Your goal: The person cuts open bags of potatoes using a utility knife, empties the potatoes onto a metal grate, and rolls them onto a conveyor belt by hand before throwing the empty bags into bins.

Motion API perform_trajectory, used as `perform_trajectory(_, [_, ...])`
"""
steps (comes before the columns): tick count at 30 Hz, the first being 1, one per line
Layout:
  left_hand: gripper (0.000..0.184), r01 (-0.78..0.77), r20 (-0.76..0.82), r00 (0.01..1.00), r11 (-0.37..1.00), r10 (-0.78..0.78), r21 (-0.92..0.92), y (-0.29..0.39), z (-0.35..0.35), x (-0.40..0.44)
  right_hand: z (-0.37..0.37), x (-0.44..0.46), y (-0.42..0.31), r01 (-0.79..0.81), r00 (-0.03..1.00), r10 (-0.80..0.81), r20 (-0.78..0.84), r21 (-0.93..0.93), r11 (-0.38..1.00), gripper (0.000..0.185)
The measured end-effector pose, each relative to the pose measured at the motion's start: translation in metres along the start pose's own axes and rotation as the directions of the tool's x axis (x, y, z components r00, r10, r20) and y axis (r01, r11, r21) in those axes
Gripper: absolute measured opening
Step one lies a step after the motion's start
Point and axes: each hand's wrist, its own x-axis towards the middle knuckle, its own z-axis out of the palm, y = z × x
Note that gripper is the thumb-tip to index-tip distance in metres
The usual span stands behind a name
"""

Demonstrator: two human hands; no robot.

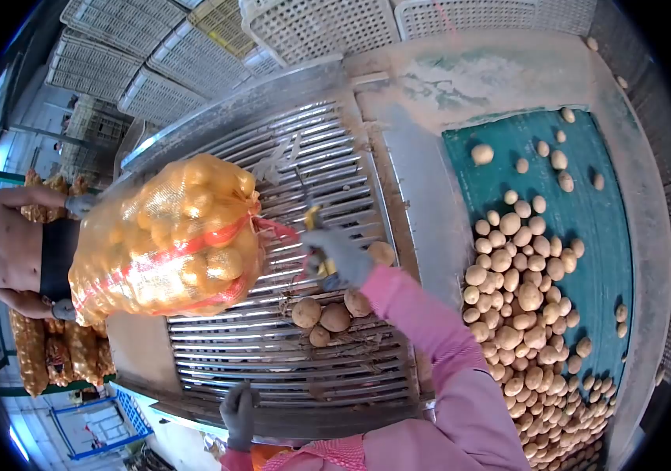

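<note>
My right hand, in a grey glove, is closed around a yellow-handled tool with a thin metal part pointing away. Beside it, the red tie runs from the gathered mouth of a yellow mesh bag full of potatoes. The bag lies on the metal rollers. Near the rollers' lower edge, my left hand, also gloved, has its fingers curled in, with nothing visible in them. Several loose potatoes sit below my right hand.
A co-worker stands at the far left, gloved hands at the bag's far end. Many potatoes lie on a green belt at the right. Plastic crates line the top. Filled bags and a blue frame are at the lower left.
</note>
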Motion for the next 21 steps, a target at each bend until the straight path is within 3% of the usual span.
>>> perform_trajectory(1, [0.018,0.052,0.060,0.997,0.999,-0.052,0.006,0.008,0.007,0.013,-0.010,-0.007,-0.015,0.029,0.999,-0.032,0.017,0.148,0.989,0.012])
perform_trajectory(2, [0.020,0.192,0.041,0.981,0.973,-0.189,-0.125,0.022,0.028,0.022,-0.010,-0.018,-0.026,0.021,0.999,-0.020,-0.037,0.026,0.999,0.010])
perform_trajectory(3, [0.026,0.239,0.074,0.971,0.955,-0.229,-0.173,0.026,0.043,0.037,-0.012,-0.018,-0.022,0.006,0.999,-0.004,-0.039,0.031,0.999,0.010])
perform_trajectory(5, [0.039,0.257,0.221,0.952,0.944,-0.211,-0.205,0.047,0.076,0.068,-0.011,-0.016,-0.012,-0.014,0.998,0.008,-0.061,-0.097,0.995,0.010])
perform_trajectory(6, [0.042,0.261,0.277,0.944,0.917,-0.178,-0.301,0.055,0.091,0.083,-0.017,-0.016,-0.010,-0.059,0.998,0.059,-0.036,-0.020,0.998,0.012])
perform_trajectory(8, [0.051,0.129,0.483,0.874,0.938,0.045,-0.321,0.062,0.121,0.120,-0.022,-0.020,-0.004,-0.066,0.998,0.066,-0.002,0.063,0.996,0.012])
perform_trajectory(9, [0.048,-0.043,0.505,0.847,0.969,0.165,-0.245,0.041,0.131,0.146,-0.022,-0.022,0.000,-0.069,0.997,0.066,0.026,0.146,0.987,0.012])
perform_trajectory(10, [0.045,-0.216,0.536,0.798,0.961,0.274,-0.170,0.025,0.139,0.168,-0.011,-0.030,-0.003,-0.045,0.994,0.056,-0.090,0.114,0.992,0.014])
perform_trajectory(11, [0.045,-0.215,0.535,0.800,0.962,0.272,-0.167,0.036,0.147,0.177,-0.007,-0.034,-0.009,-0.048,0.994,0.058,-0.088,0.116,0.992,0.014])
perform_trajectory(13, [0.032,0.111,0.467,0.880,0.920,0.085,-0.376,0.077,0.173,0.184,-0.008,-0.041,-0.020,0.058,0.950,-0.160,-0.270,-0.348,0.936,0.014])
perform_trajectory(16, [0.017,0.494,0.445,0.864,0.571,-0.236,-0.656,0.124,0.204,0.190,-0.020,-0.043,-0.027,0.138,0.960,-0.227,-0.164,-0.431,0.892,0.020])
perform_trajectory(17, [0.017,0.494,0.444,0.864,0.568,-0.238,-0.658,0.124,0.208,0.197,-0.017,-0.046,-0.031,0.175,0.964,-0.250,-0.090,-0.491,0.854,0.023])
perform_trajectory(18, [0.014,0.427,0.438,0.891,0.543,-0.118,-0.723,0.121,0.211,0.204,-0.016,-0.047,-0.032,0.172,0.965,-0.245,-0.088,-0.494,0.852,0.023])
perform_trajectory(19, [0.012,0.360,0.419,0.908,0.507,0.003,-0.783,0.115,0.213,0.210,-0.014,-0.048,-0.032,0.087,0.987,-0.144,-0.065,-0.536,0.840,0.026])
perform_trajectory(20, [0.012,0.355,0.413,0.911,0.504,0.005,-0.787,0.108,0.210,0.213,-0.012,-0.047,-0.032,0.007,0.998,-0.041,-0.045,-0.579,0.815,0.029])
perform_trajectory(21, [0.011,0.374,0.457,0.889,0.584,-0.006,-0.720,0.103,0.204,0.216,-0.014,-0.044,-0.033,0.011,0.998,-0.041,-0.039,-0.583,0.812,0.029])
